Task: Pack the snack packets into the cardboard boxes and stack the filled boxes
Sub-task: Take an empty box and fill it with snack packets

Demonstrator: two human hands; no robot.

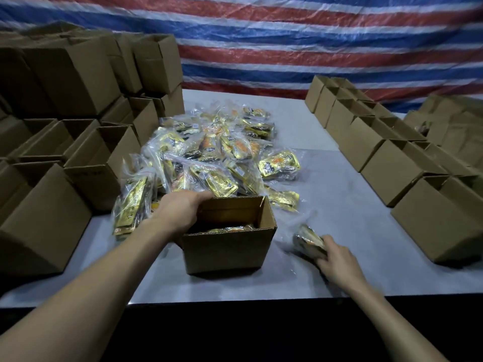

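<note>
Left hand [183, 212] grips the left wall of the open cardboard box [227, 254], fingers curled over its rim; right hand [337, 259] holds a snack packet [309, 240], fingers wrapped round it, both blurred. Directions taken with the open box as dial centre.

Edges and room: table [339, 184] near edge runs at 6 o'clock, close below the box, dark beyond it; bare grey surface lies at 3 o'clock between the box and the right-hand row, the right hand and its packet within that gap and apart from the box; another bare strip at 1 o'clock beyond the pile; at 9 o'clock the left-hand stack stands near the forearm.

Count:
- hands, two;
- open box in hand, one; one packet at least visible inside it [230, 228];
- packet in the right hand, one bundle, its contents too blurred to count;
- pile of packets [217, 152], 12 o'clock, touching the box's far wall; too many to count;
- right-hand row of boxes [366, 147], 2 o'clock; about six along the inner line, a second line behind;
- left-hand stack of boxes [65, 79], 10 o'clock, tiered; number uncertain;
- striped tarpaulin [287, 48], one, behind the table.
</note>
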